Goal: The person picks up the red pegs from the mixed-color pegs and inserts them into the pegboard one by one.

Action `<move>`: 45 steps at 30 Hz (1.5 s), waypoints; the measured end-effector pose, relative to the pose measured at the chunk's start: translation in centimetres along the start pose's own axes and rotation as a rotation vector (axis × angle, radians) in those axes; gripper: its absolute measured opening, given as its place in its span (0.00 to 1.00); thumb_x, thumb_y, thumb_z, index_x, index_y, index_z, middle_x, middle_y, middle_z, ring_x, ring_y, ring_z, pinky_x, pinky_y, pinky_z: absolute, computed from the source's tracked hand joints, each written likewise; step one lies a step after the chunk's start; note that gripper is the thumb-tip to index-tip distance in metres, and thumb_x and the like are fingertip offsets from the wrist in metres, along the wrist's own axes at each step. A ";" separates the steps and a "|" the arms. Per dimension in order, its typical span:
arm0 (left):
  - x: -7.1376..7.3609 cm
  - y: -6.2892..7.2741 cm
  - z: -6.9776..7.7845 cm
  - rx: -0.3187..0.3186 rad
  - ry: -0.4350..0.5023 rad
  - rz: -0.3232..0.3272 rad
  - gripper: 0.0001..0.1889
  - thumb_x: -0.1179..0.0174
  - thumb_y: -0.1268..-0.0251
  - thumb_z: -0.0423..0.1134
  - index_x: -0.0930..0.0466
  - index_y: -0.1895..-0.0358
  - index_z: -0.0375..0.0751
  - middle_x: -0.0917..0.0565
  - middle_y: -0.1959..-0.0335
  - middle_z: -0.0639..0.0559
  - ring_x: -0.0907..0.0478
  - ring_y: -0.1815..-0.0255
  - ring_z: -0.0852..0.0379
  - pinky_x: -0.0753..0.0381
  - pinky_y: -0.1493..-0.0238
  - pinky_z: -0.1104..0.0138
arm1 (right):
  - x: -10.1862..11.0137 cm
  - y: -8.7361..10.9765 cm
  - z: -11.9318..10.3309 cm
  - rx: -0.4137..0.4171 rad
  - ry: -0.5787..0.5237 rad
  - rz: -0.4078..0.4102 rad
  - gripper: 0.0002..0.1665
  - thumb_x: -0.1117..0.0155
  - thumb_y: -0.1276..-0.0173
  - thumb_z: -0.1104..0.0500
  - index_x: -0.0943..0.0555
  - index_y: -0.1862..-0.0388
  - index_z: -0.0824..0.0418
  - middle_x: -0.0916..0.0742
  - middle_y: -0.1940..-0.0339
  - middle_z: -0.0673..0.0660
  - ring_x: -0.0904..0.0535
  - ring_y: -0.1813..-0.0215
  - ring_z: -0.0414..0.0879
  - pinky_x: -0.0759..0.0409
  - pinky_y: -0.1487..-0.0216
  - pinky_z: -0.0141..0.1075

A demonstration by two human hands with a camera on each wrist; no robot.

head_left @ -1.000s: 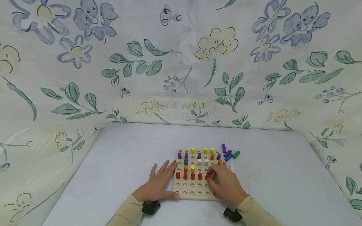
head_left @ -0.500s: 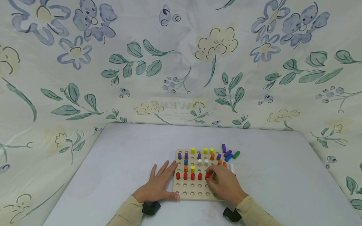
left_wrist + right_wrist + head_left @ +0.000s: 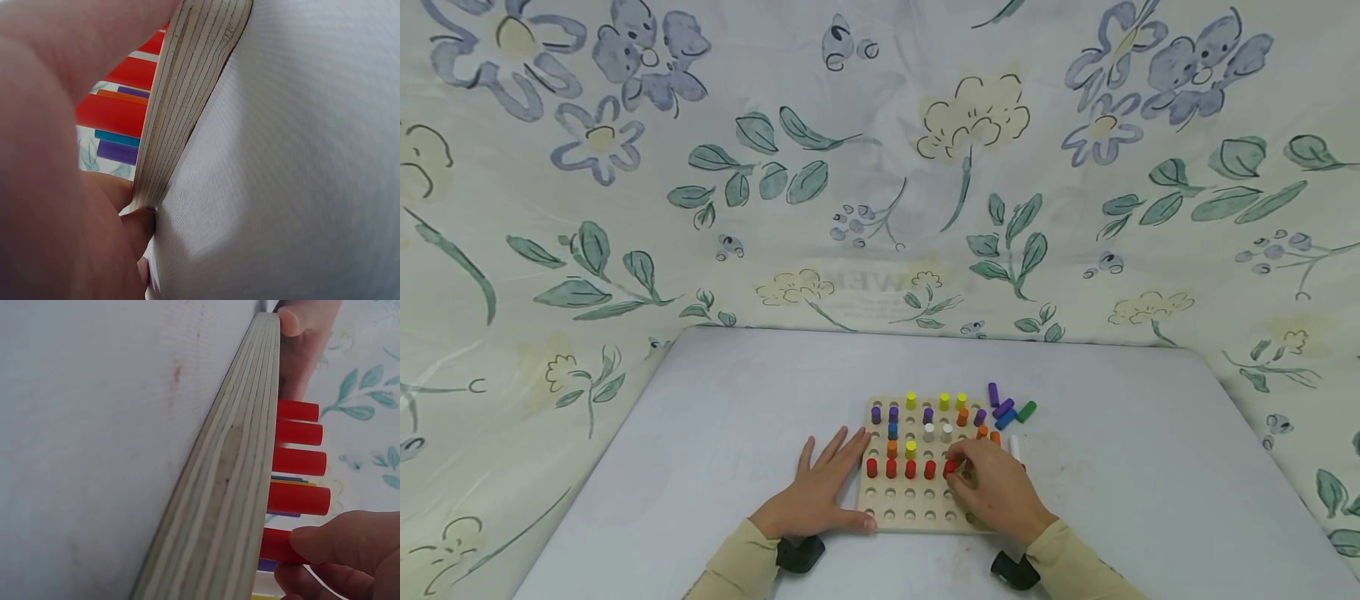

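Observation:
A wooden pegboard (image 3: 900, 505) lies on the table, with round holes in rows and colored pegs standing in some. My right hand (image 3: 1000, 490) pinches a red peg (image 3: 275, 545) between thumb and fingers; it stands at the right end of a row of red pegs (image 3: 910, 470), its lower end against the board. My left hand (image 3: 814, 493) rests at the board's left side, fingers spread and straight, thumb by the near left corner. Yellow pegs (image 3: 944, 402), purple pegs (image 3: 893, 414), white pegs (image 3: 928, 432), orange and blue ones stand farther back. My right hand hides part of the board's right side.
Loose pegs lie beyond the board's back right corner: a green peg (image 3: 1027, 411), a blue peg (image 3: 1006, 419) and purple ones. A white peg (image 3: 1015, 448) lies right of the board, partly behind my hand. A floral cloth (image 3: 880, 167) hangs behind the white table (image 3: 700, 433).

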State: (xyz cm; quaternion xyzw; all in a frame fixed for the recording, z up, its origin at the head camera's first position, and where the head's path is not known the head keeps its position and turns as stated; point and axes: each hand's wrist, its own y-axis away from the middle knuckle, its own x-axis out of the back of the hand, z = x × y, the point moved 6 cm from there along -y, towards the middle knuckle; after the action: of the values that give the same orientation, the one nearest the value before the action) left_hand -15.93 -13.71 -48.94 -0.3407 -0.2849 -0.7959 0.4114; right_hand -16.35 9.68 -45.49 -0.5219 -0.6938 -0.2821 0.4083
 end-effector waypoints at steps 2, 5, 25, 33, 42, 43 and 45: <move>0.0 0.0 0.0 0.002 -0.006 0.001 0.62 0.31 0.48 0.68 0.54 0.18 0.40 0.51 0.18 0.44 0.66 0.17 0.40 0.79 0.28 0.35 | 0.0 0.0 0.1 -0.006 -0.003 -0.005 0.12 0.26 0.37 0.58 0.16 0.55 0.56 0.17 0.64 0.46 0.24 0.63 0.39 0.18 0.58 0.36; 0.0 0.0 0.0 0.004 -0.014 0.002 0.62 0.31 0.49 0.68 0.54 0.18 0.40 0.51 0.18 0.43 0.65 0.17 0.40 0.79 0.28 0.35 | 0.0 0.2 0.1 -0.007 -0.004 -0.009 0.15 0.26 0.37 0.58 0.16 0.53 0.57 0.16 0.62 0.47 0.23 0.62 0.39 0.16 0.56 0.38; -0.1 0.0 -0.1 0.007 -0.005 -0.005 0.62 0.31 0.49 0.69 0.55 0.18 0.40 0.52 0.17 0.44 0.67 0.17 0.41 0.80 0.28 0.36 | 2.9 1.3 1.4 -0.017 0.000 0.112 0.17 0.24 0.38 0.60 0.17 0.51 0.58 0.15 0.62 0.47 0.22 0.62 0.39 0.16 0.59 0.35; 0.0 0.0 0.0 0.000 -0.005 0.001 0.62 0.30 0.48 0.67 0.55 0.18 0.39 0.52 0.17 0.44 0.66 0.17 0.40 0.79 0.28 0.36 | 3.5 1.6 2.4 -0.061 -0.017 0.110 0.20 0.24 0.38 0.61 0.17 0.48 0.59 0.14 0.60 0.49 0.18 0.58 0.42 0.14 0.54 0.37; -0.1 0.0 -0.1 -0.004 -0.016 -0.001 0.62 0.31 0.48 0.68 0.55 0.18 0.40 0.51 0.17 0.44 0.66 0.17 0.41 0.79 0.28 0.35 | 4.4 2.1 3.3 -0.044 -0.007 0.158 0.19 0.24 0.39 0.61 0.17 0.50 0.61 0.15 0.62 0.50 0.22 0.61 0.40 0.16 0.60 0.35; -0.1 0.0 -0.1 -0.004 -0.013 -0.001 0.62 0.31 0.48 0.68 0.55 0.18 0.40 0.52 0.17 0.44 0.66 0.17 0.41 0.79 0.28 0.35 | 4.5 2.1 3.4 -0.044 0.001 0.159 0.19 0.24 0.38 0.61 0.17 0.50 0.61 0.15 0.62 0.50 0.22 0.61 0.40 0.17 0.60 0.35; -0.1 -0.1 -0.1 -0.003 -0.010 -0.001 0.62 0.31 0.48 0.68 0.55 0.18 0.40 0.52 0.17 0.44 0.66 0.17 0.41 0.79 0.28 0.36 | 4.6 2.1 3.7 -0.054 0.009 0.158 0.19 0.24 0.38 0.60 0.17 0.49 0.61 0.15 0.62 0.50 0.22 0.61 0.41 0.18 0.61 0.34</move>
State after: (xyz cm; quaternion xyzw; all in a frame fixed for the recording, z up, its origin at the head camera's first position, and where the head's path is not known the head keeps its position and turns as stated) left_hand -15.97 -13.71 -49.15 -0.3450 -0.2857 -0.7950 0.4090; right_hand -15.86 15.58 -43.46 -0.5845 -0.6407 -0.2699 0.4183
